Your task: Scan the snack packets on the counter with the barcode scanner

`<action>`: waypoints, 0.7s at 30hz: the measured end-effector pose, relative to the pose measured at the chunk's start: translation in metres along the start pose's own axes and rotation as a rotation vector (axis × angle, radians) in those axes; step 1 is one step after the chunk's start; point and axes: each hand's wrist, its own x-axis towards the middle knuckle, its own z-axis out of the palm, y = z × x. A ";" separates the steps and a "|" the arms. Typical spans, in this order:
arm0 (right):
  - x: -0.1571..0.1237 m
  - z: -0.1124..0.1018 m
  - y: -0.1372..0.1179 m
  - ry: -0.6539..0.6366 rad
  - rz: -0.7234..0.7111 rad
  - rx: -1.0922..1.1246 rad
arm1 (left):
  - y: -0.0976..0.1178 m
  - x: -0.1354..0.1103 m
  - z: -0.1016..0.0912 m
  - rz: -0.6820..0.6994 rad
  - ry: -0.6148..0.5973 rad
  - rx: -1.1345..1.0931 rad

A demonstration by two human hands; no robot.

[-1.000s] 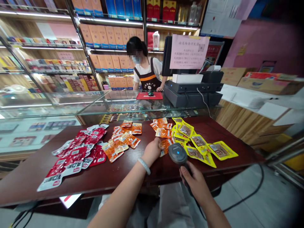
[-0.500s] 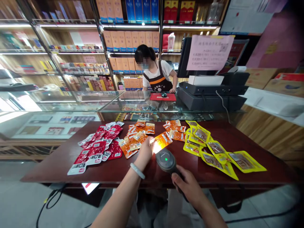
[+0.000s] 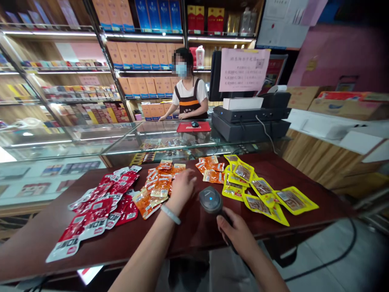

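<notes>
My right hand (image 3: 234, 229) grips a black barcode scanner (image 3: 211, 200) by its handle, and a small blue light glows on its head. To the left of the scanner, my left hand (image 3: 184, 185) hovers over the table with fingers loosely spread and nothing visible in them. Beside that hand lies a pile of orange snack packets (image 3: 161, 186). A smaller group of orange packets (image 3: 212, 174) rests beyond the scanner. Red and white snack packets (image 3: 106, 202) are heaped at the left. Yellow-edged snack packets (image 3: 261, 190) lie overlapping on the right.
The dark wooden table (image 3: 182, 243) meets a glass display counter (image 3: 154, 140). A person in an apron (image 3: 191, 99) stands behind it. A monitor with a pink notice (image 3: 243, 71) stands above a cash drawer (image 3: 249, 127). A cable (image 3: 322, 263) trails on the floor at right.
My left hand has let go of the orange packet it held before the scanner. The scanner light went from green to blue. The view has shifted right, and the person behind the counter stands more upright.
</notes>
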 end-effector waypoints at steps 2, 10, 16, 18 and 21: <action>-0.001 -0.007 0.003 -0.003 0.019 0.018 | 0.016 0.015 0.028 0.146 -0.148 -0.024; -0.009 -0.022 0.006 0.058 0.045 -0.019 | 0.040 0.046 0.079 0.330 -0.434 0.221; -0.011 -0.022 0.008 0.021 0.039 -0.015 | 0.034 0.034 0.058 0.289 -0.432 0.311; -0.012 -0.022 0.008 0.013 0.023 -0.026 | 0.034 0.027 0.050 0.252 -0.419 0.336; -0.014 -0.021 0.008 0.028 0.010 -0.032 | 0.038 0.022 0.045 0.172 -0.363 0.370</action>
